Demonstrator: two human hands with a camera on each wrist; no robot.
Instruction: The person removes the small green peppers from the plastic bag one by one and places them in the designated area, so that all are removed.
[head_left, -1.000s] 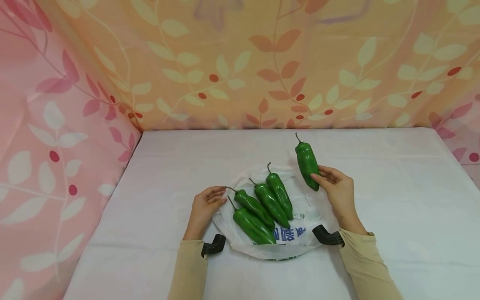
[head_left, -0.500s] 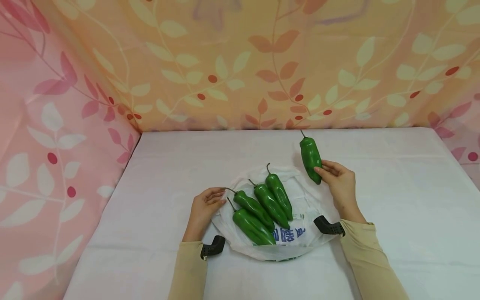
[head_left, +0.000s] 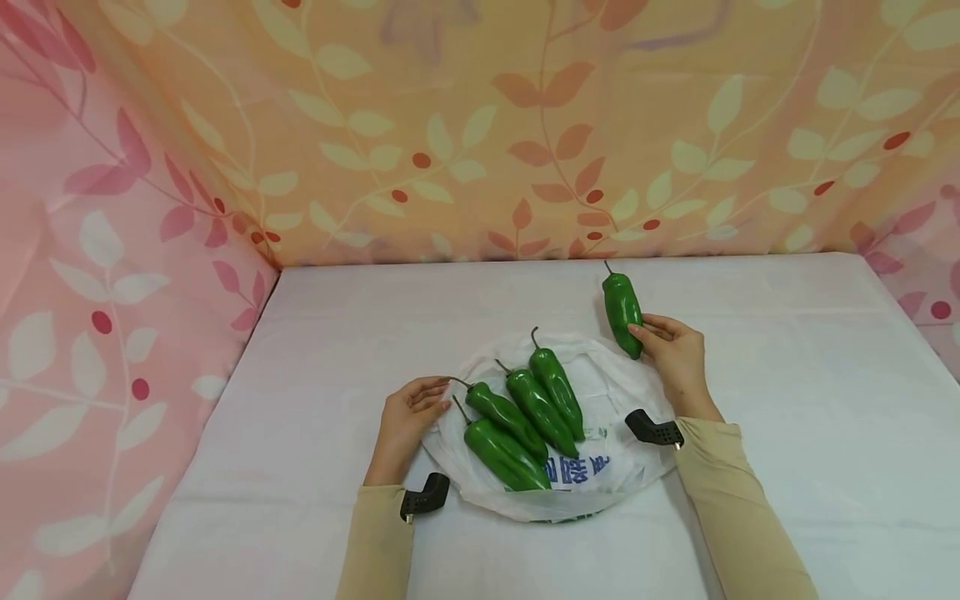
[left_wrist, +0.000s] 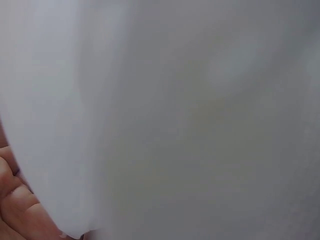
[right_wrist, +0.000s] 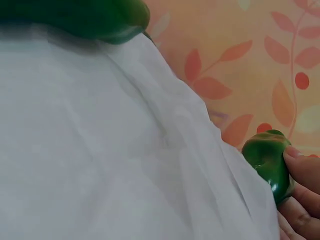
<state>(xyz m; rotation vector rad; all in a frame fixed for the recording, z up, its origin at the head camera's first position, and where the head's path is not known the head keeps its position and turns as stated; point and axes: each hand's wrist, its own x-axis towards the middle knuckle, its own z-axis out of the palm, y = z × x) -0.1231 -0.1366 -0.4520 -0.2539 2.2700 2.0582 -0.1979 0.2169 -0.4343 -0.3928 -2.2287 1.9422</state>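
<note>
My right hand (head_left: 678, 358) pinches the lower end of a long green pepper (head_left: 622, 312), whose stem points to the back of the table. The same pepper (right_wrist: 270, 162) shows at the right of the right wrist view, between thumb and fingers. Several more green peppers (head_left: 542, 408) lie side by side on a white plastic bag (head_left: 600, 500) with blue print. At the bag's left edge, my left hand (head_left: 405, 421) holds the rim between thumb and curled fingers. White plastic (left_wrist: 165, 130) fills most of the left wrist view and hides much of that hand (left_wrist: 22, 215).
A white cloth covers the table (head_left: 810, 392). Behind it hangs an orange leaf-patterned curtain (head_left: 420, 125), with a pink one (head_left: 75, 333) along the left side. Black wrist cameras (head_left: 652, 429) stick out over the bag from each sleeve.
My right hand has carried its pepper away from the bag's middle, towards the back of the table and slightly right. The left hand and the peppers on the bag stay put.
</note>
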